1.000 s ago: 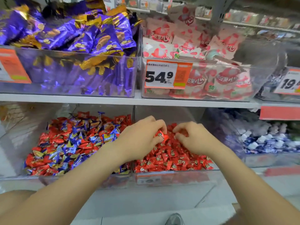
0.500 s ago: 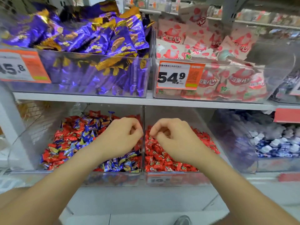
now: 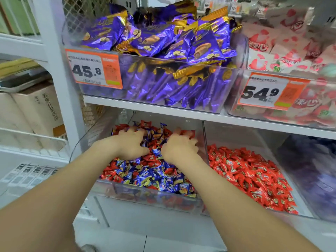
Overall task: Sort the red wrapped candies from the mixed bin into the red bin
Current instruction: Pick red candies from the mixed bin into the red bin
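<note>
- Left hand (image 3: 132, 145) lies with fingers spread on the red and blue candies in the mixed bin (image 3: 154, 197).
- Right hand (image 3: 179, 149) is curled, with red wrapped candies (image 3: 188, 132) at its fingertips; blur hides any grip.
- Red bin (image 3: 234, 137) stands just right of it.

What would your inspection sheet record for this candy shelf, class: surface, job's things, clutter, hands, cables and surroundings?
Surface: white shelf carries clear bins; the job's bins sit below it.
Job's things: mixed bin holds red candies and blue candies; red bin, to its right, holds only red candies.
Clutter: nothing seen.
Hands: left hand and right hand are both on the mixed bin's pile, fingers curled; blurred, so grip cannot be told.
Cables: nothing seen.
Surroundings: purple packets and pink packets above; cardboard box at left.
</note>
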Tool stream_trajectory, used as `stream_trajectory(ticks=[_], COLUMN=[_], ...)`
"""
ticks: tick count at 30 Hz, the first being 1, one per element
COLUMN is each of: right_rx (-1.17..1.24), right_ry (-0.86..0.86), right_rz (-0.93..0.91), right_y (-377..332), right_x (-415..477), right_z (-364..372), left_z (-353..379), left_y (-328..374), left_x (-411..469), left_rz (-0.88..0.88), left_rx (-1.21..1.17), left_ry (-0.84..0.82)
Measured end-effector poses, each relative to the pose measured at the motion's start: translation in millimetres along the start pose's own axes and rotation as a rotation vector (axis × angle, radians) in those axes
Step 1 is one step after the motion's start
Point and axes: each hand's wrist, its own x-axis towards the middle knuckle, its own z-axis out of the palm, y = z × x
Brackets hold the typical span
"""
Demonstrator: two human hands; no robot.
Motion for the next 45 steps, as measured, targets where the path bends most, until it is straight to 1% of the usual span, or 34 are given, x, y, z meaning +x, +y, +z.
stream_trajectory(ticks=[3, 5, 6, 9, 11, 14, 16, 18, 19, 21, 22, 24, 25, 27, 29, 31, 32, 35, 38, 40, 42, 44, 45], right_rx=[0.162, 0.222, 0.244, 0.354, 0.433, 0.569, 0.63, 0.648, 0.66, 0.631, 0.586, 0.423, 0.379, 0.373, 0.4, 0.414, 0.404, 0.327, 0.209, 0.22, 0.237, 0.259, 0.268], right_ry=[-0.043, -0.049, -0.072, -0.161, -0.232, -0.317, -0.306, -0.27, -0.284, -0.36, -0.359, -0.334, -0.339, -0.346, -0.362, -0.348, -0.321, -0.276, -0.255, -0.268, -0.269, -0.248, -0.24], right_rz=[0.191, 0.264, 0.267, 0.177, 0.05, 0.016, -0.035, -0.149, -0.234, -0.393, -0.463, -0.584, -0.614, -0.628, -0.617, -0.601, -0.597, -0.639, -0.69, -0.67, -0.663, -0.653, -0.639], right_y=[-11, -14, -13, -12, -18, -18, -17, -16, -13, -8, -3, 6, 10, 17, 22, 24, 24, 23, 21, 19, 17, 17, 18], right_x=[23, 34, 42, 63, 43, 29, 25, 24, 22, 13, 12, 11, 10, 9, 8, 10, 10, 7, 6, 5, 6, 7, 6], right_z=[10, 11, 15, 29, 19, 8, 5, 0, -4, -14, -17, -22, -25, -29, -34, -36, -36, -31, -20, -19, -21, -26, -30], left_z=[5, 8, 10, 10, 9, 5, 2, -1, -2, -6, -8, -9, -8, -6, -4, -2, -1, 4, 6, 5, 2, 2, 2], left_y=[-8, -13, -15, -23, -28, -37, -44, -46, -47, -46, -46, -47, -49, -49, -47, -40, -36, -32, -33, -32, -29, -27, -28], left_x=[6, 7, 8, 11, 12, 10, 9, 6, 5, 1, -3, -9, -10, -14, -15, -17, -18, -17, -10, -6, -5, -5, -4], left_rz=[0.032, 0.048, 0.057, 0.076, 0.08, 0.084, 0.098, 0.097, 0.087, 0.07, 0.059, 0.055, 0.069, 0.129, 0.228, 0.341, 0.37, 0.337, 0.316, 0.315, 0.317, 0.343, 0.357], left_rx=[0.021, 0.017, 0.002, -0.079, -0.109, -0.117, -0.146, -0.155, -0.153, -0.106, -0.07, -0.046, -0.086, -0.169, -0.166, -0.133, -0.122, -0.095, -0.071, -0.094, -0.155, -0.119, -0.077], left_ry=[-0.034, -0.07, -0.083, -0.092, -0.084, -0.078, -0.062, -0.027, 0.006, 0.094, 0.134, 0.203, 0.239, 0.316, 0.363, 0.342, 0.305, 0.18, 0.205, 0.226, 0.172, 0.102, 0.098])
